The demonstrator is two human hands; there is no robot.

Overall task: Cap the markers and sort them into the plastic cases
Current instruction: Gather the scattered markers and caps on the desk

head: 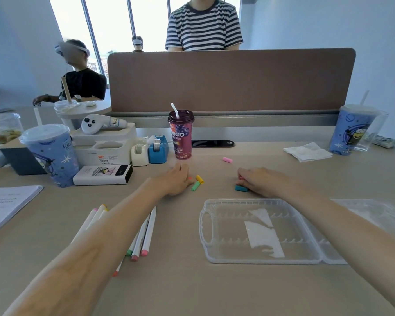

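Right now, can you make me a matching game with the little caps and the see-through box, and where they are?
1 pink cap
2 blue cap
3 green cap
4 clear case

A next to the yellow cap, by the left hand
B alone, beyond both hands
C open, no markers inside
D right beside the right hand

Pairs: 1-B, 2-D, 3-A, 4-C

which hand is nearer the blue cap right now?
Right. The right hand sits just beside the blue cap, on its right; the left hand is farther off to its left, beyond the green cap.
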